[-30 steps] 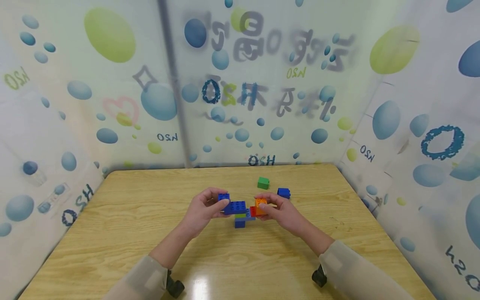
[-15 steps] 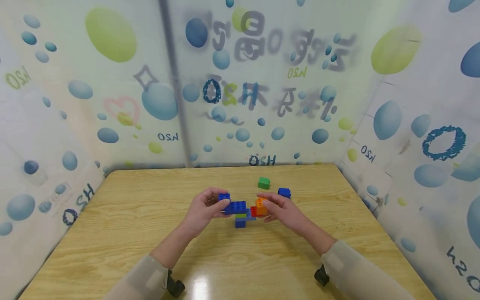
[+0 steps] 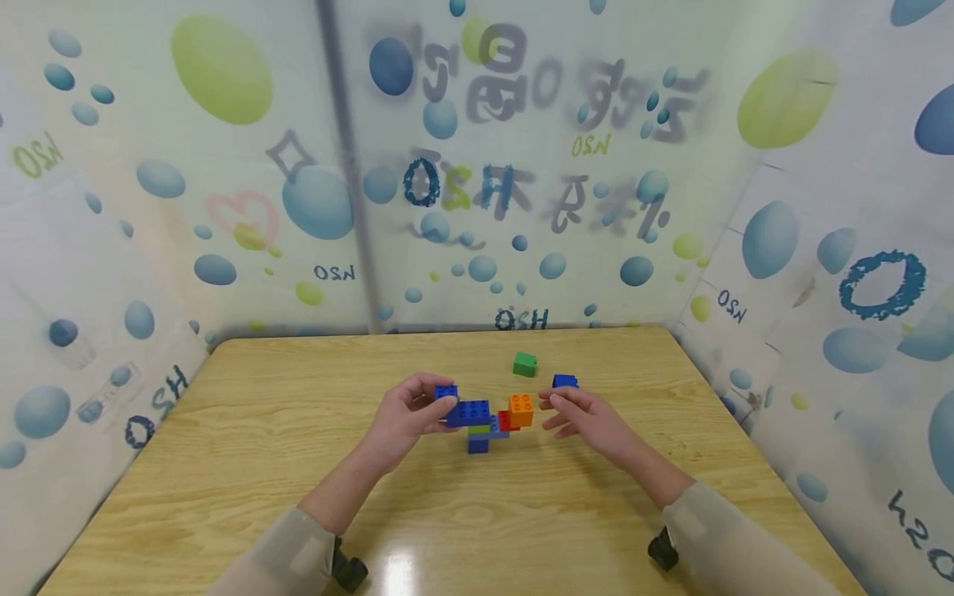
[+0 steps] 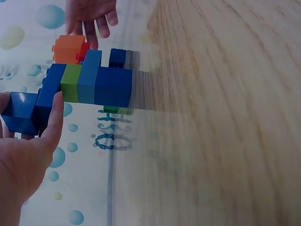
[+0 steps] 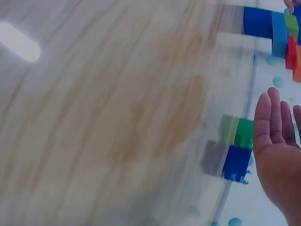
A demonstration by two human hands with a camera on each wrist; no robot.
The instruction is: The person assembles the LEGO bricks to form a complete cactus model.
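My left hand (image 3: 408, 418) pinches the small blue brick (image 3: 445, 391) at the left end of a structure of joined toy bricks. Beside that brick runs a long dark blue brick (image 3: 469, 412). Under it come a lime green brick (image 4: 71, 83), a lighter blue brick (image 4: 89, 77) and, at the bottom, another dark blue brick (image 4: 113, 87). On the right end a red brick (image 3: 506, 421) carries an orange brick (image 3: 521, 410). My right hand (image 3: 592, 420) is just right of the orange brick, apart from it, its fingers relaxed and holding nothing.
Behind the structure a loose green brick (image 3: 525, 364) lies on the wooden table (image 3: 313, 463). A loose blue brick (image 3: 565, 381) lies farther right, partly behind my right hand. A patterned curtain (image 3: 477, 248) hangs along the table's back edge.
My right hand has let go of the orange brick and moved a little to the right. The orange brick stays on the structure, and my left hand keeps its hold.
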